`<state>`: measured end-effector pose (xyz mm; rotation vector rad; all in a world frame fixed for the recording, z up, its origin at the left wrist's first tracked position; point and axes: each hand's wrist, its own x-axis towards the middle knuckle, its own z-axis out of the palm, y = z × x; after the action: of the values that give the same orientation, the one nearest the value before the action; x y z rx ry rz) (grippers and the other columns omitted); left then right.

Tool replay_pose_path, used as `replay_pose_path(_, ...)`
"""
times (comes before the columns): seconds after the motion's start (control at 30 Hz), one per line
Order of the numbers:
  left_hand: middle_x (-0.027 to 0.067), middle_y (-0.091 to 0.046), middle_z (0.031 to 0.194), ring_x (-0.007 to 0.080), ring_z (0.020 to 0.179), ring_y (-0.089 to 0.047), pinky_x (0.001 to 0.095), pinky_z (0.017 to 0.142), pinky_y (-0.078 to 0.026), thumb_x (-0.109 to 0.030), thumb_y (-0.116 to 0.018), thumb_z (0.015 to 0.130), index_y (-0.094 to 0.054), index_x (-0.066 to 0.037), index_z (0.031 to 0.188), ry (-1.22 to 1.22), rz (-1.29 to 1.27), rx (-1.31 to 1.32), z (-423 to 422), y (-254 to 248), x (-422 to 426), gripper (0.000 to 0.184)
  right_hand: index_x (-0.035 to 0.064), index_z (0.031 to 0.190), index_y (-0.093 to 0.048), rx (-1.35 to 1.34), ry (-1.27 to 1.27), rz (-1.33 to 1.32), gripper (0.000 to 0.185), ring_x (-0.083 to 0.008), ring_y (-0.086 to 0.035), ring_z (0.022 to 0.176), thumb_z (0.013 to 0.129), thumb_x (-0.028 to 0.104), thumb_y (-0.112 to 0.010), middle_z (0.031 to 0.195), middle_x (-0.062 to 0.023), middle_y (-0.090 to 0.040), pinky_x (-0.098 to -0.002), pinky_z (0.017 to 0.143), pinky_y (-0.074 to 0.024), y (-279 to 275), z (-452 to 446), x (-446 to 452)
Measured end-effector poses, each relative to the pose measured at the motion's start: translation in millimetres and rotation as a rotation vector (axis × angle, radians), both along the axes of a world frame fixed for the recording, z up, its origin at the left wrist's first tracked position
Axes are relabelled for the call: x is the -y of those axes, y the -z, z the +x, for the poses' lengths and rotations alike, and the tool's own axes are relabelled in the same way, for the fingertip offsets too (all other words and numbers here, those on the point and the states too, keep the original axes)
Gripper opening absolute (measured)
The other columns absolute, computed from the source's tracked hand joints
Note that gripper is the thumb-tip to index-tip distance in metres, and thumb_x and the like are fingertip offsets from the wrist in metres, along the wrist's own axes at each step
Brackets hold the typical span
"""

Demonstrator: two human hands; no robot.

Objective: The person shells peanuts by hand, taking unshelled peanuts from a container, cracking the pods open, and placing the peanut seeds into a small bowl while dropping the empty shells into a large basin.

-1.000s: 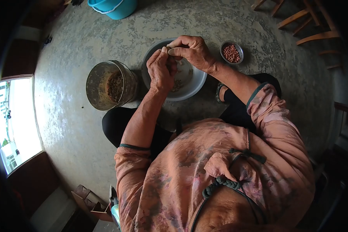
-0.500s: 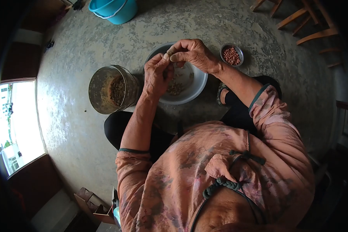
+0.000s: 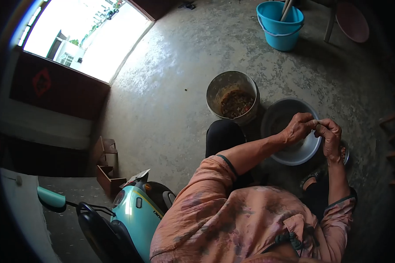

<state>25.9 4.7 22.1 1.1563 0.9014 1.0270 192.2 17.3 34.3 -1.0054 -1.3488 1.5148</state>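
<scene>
My left hand (image 3: 299, 127) and my right hand (image 3: 331, 131) meet above a grey metal basin (image 3: 309, 151). Both are closed, with thumbs and fingertips pinching one small tan piece, which looks like a peanut in its shell. Fingers mostly cover it. Behind my right wrist, a small metal bowl (image 3: 346, 157) with reddish peanut kernels (image 3: 342, 151) is partly hidden. Left of the basin, a worn bucket (image 3: 215, 94) holds brownish scraps (image 3: 237, 104) that look like shells. My left forearm and hand block part of the basin's inside.
A turquoise bucket (image 3: 283, 39) with sticks in it stands farther back, near a reddish round basin (image 3: 352, 22). At the lower left are a turquoise scooter (image 3: 136, 215) and a wooden box (image 3: 107, 179). Bright light enters through a doorway (image 3: 114, 48).
My head view has swung left, so basin and hands appear farther right and the scooter shows. Both hands still meet in a pinch above the basin.
</scene>
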Motion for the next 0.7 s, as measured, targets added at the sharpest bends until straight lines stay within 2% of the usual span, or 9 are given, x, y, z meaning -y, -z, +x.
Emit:
replay_pose_path(0.1,-0.0004,-0.046,0.061,0.0054,0.054,-0.042,0.0238,0.046,-0.035,-0.022,-0.048,0.092,-0.051,-0.002,0.074,-0.132,-0.005,0.047,1.8,1.7,-0.7,0.028,0.0012,0.086,-0.064,-0.139,0.102,-0.099,0.008,-0.0064,-0.052,0.059,0.081,0.008,-0.063,0.069,-0.0007,-0.060,-0.0209,0.059,-0.0434,11.9,-9.3,-0.2)
replay_pose_path(0.2,-0.0001,-0.046,0.061,0.0059,0.053,-0.043,0.0240,0.045,-0.035,-0.021,-0.046,0.092,-0.050,-0.001,0.074,-0.147,0.002,0.006,-1.5,1.7,-7.2,0.027,0.0006,0.088,-0.063,-0.125,0.114,-0.121,0.010,-0.0064,-0.053,0.061,0.083,0.009,-0.062,0.069,-0.0010,-0.060,-0.0207,0.059,-0.0441,9.6,-16.1,-5.0)
replay_pose_path(0.3,0.0003,-0.047,0.061,0.0064,0.053,-0.044,0.0240,0.045,-0.036,-0.022,-0.046,0.092,-0.049,-0.001,0.075,-0.203,0.160,-0.154,0.2,12.1,-12.4,0.027,0.0001,0.088,-0.063,-0.048,0.115,-0.067,0.010,-0.0068,-0.053,0.061,0.083,0.009,-0.061,0.070,-0.0011,-0.060,-0.0210,0.060,-0.0451,12.4,-20.1,-9.0)
replay_pose_path(0.4,0.0008,-0.049,0.064,0.0066,0.054,-0.045,0.0236,0.046,-0.036,-0.024,-0.047,0.093,-0.050,-0.003,0.076,-0.189,0.109,-0.158,-0.5,21.8,-14.9,0.027,0.0016,0.089,-0.062,-0.028,0.098,-0.049,0.010,-0.0057,-0.052,0.060,0.083,0.010,-0.061,0.072,-0.0005,-0.060,-0.0199,0.058,-0.0437,12.8,-22.5,-8.6)
replay_pose_path(0.5,0.0004,-0.050,0.067,0.0068,0.055,-0.045,0.0231,0.046,-0.037,-0.026,-0.047,0.093,-0.051,-0.004,0.078,-0.069,-0.130,0.088,-6.8,11.4,-10.8,0.027,0.0003,0.090,-0.062,-0.029,0.085,-0.050,0.012,-0.0074,-0.055,0.063,0.083,0.010,-0.061,0.074,-0.0021,-0.061,-0.0220,0.061,-0.0458,7.7,-26.0,-9.9)
replay_pose_path(0.53,-0.0004,-0.051,0.069,0.0069,0.056,-0.045,0.0226,0.048,-0.037,-0.026,-0.047,0.093,-0.052,-0.005,0.080,-0.043,-0.114,0.103,-8.6,15.1,-12.7,0.025,-0.0003,0.091,-0.062,-0.026,0.101,-0.068,0.013,-0.0080,-0.056,0.064,0.083,0.010,-0.061,0.075,-0.0030,-0.062,-0.0230,0.063,-0.0467,8.9,-22.0,-7.5)
replay_pose_path(0.57,-0.0011,-0.051,0.069,0.0066,0.057,-0.046,0.0218,0.049,-0.037,-0.024,-0.047,0.093,-0.053,-0.006,0.081,-0.037,-0.217,0.133,-10.3,7.4,-11.3,0.023,-0.0001,0.091,-0.063,-0.063,0.102,-0.089,0.014,-0.0081,-0.057,0.065,0.083,0.011,-0.060,0.076,-0.0028,-0.063,-0.0231,0.063,-0.0470,3.8,-22.7,-4.0)
replay_pose_path(0.7,-0.0012,-0.052,0.067,0.0060,0.055,-0.046,0.0196,0.049,-0.037,-0.022,-0.047,0.093,-0.055,-0.006,0.085,-0.004,-0.232,0.233,-8.1,9.2,-9.4,0.020,0.0016,0.096,-0.064,-0.156,0.086,-0.151,0.018,-0.0076,-0.059,0.072,0.084,0.014,-0.059,0.084,-0.0020,-0.064,-0.0223,0.066,-0.0487,7.6,-13.0,-3.4)
